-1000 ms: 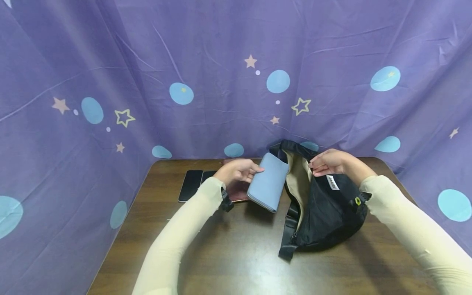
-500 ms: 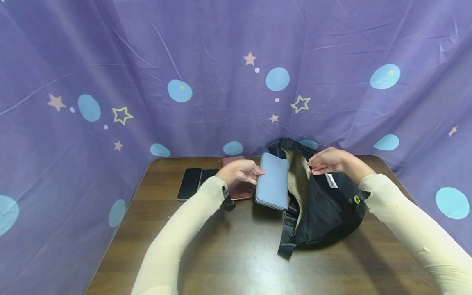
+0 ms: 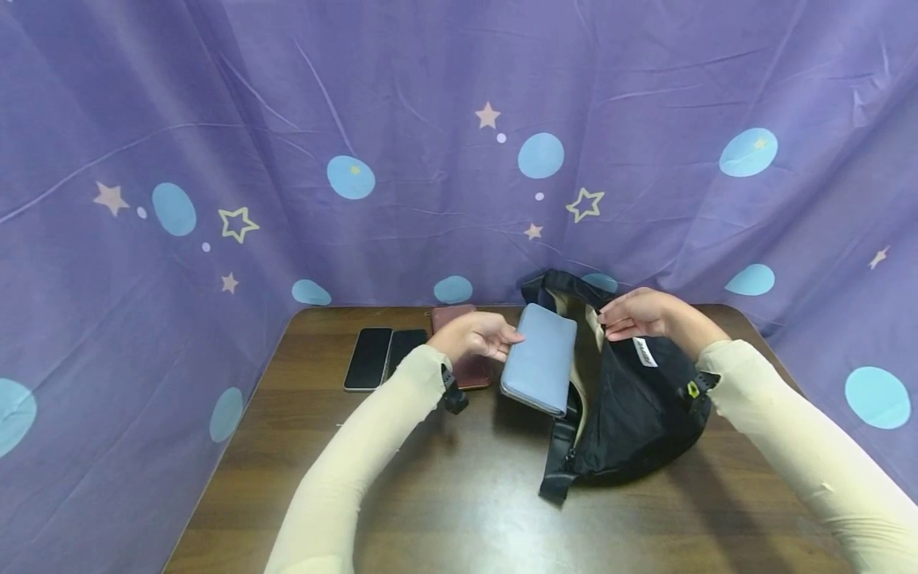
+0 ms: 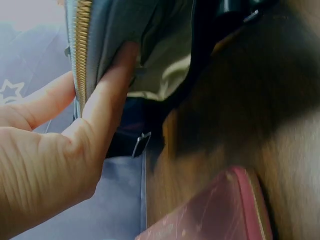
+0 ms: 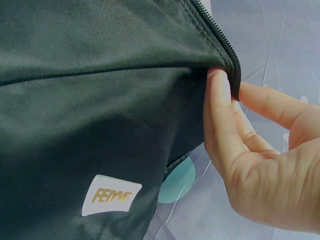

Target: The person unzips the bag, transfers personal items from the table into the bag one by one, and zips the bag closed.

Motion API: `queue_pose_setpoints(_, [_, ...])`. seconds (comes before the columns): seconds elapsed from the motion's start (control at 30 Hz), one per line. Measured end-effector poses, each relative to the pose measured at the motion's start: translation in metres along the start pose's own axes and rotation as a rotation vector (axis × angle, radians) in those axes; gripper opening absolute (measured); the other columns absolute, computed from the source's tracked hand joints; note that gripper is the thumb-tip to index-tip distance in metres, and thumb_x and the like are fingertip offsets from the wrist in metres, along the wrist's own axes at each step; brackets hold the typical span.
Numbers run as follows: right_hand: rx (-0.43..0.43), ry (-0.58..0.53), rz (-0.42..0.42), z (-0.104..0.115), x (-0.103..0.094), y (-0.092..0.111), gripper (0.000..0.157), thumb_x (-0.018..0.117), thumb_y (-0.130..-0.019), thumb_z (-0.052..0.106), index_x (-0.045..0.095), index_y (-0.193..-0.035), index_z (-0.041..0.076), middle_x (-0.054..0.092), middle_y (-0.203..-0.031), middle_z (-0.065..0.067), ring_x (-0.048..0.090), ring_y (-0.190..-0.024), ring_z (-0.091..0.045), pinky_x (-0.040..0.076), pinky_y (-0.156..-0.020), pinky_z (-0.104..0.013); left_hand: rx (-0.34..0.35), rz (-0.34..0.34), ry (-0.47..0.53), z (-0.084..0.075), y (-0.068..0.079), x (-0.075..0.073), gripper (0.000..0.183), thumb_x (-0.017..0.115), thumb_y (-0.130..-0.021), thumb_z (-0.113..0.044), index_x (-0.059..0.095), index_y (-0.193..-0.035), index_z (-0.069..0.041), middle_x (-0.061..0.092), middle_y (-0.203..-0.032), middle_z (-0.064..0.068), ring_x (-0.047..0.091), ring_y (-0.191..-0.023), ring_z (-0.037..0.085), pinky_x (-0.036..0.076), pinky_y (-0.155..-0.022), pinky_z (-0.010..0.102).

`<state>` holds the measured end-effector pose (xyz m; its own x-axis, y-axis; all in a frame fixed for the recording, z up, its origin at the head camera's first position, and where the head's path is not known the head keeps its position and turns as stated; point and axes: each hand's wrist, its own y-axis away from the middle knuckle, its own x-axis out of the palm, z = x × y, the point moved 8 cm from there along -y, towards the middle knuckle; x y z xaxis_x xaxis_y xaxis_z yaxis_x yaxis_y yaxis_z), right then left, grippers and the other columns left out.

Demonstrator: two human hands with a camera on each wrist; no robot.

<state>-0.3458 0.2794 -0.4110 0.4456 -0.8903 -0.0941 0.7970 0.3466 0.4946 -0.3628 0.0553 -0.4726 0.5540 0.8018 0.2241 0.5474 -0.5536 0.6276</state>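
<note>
My left hand [image 3: 482, 338] pinches a light blue wallet [image 3: 539, 359] by its left edge, thumb on the near face. In the left wrist view the wallet's gold zipper [image 4: 82, 40] runs beside the thumb and fingers. The wallet hangs tilted above the table, in front of the mouth of a black bag [image 3: 638, 414] with a beige lining [image 3: 595, 327]. My right hand [image 3: 638, 313] pinches the bag's zippered rim, holding the mouth apart. A white label [image 5: 111, 196] shows on the bag's side. Part of the opening is hidden behind the wallet.
On the brown table [image 3: 445, 494], a dark red zip wallet [image 3: 473, 373] lies partly under my left hand. Two dark phones, a left one [image 3: 369, 359] and a right one [image 3: 406, 344], lie beside it. A purple curtain [image 3: 430, 159] surrounds the back and sides.
The light blue wallet has turned a little and moved right with my left hand, now covering more of the bag's opening. My right hand keeps its hold on the rim.
</note>
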Motion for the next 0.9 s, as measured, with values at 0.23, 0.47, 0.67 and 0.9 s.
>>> queue_pose_setpoints(0.23, [-0.005,-0.004,0.022,0.003,0.005,0.004,0.021,0.053,-0.102,-0.001,0.067,-0.093,0.012,0.071,-0.087,0.006,0.069,-0.079,-0.007,0.061,-0.083,-0.024,-0.022,0.106,0.147,0.024,-0.107,-0.022,0.024,0.072,-0.092,-0.001,0.063,-0.113,0.006,0.07,-0.118,0.021,0.067,-0.114,0.029,0.057,-0.101,0.044])
queue_pose_setpoints(0.47, [-0.003,0.006,0.011,0.005,0.007,0.008,0.021,0.053,-0.102,0.0,0.068,-0.093,0.012,0.072,-0.087,0.006,0.069,-0.08,-0.007,0.061,-0.084,-0.024,0.001,-0.01,0.211,0.032,-0.109,-0.006,0.034,0.06,-0.099,0.001,0.054,-0.132,0.009,0.061,-0.136,0.025,0.059,-0.13,0.034,0.048,-0.112,0.051])
queue_pose_setpoints(0.67, [-0.018,0.007,0.017,0.005,0.006,0.009,0.021,0.052,-0.102,-0.001,0.067,-0.094,0.011,0.071,-0.087,0.006,0.069,-0.079,-0.007,0.061,-0.082,-0.024,-0.027,-0.1,0.182,0.055,-0.157,-0.04,0.029,0.064,-0.097,-0.002,0.057,-0.125,0.005,0.065,-0.128,0.024,0.063,-0.122,0.035,0.051,-0.108,0.051])
queue_pose_setpoints(0.9, [-0.017,-0.003,0.005,0.004,0.002,0.009,0.022,0.053,-0.102,-0.001,0.068,-0.092,0.012,0.072,-0.086,0.006,0.069,-0.078,-0.006,0.061,-0.082,-0.024,0.003,-0.128,0.093,0.087,-0.286,-0.12,0.014,0.063,-0.099,-0.007,0.065,-0.111,0.002,0.073,-0.11,0.018,0.072,-0.102,0.032,0.06,-0.09,0.051])
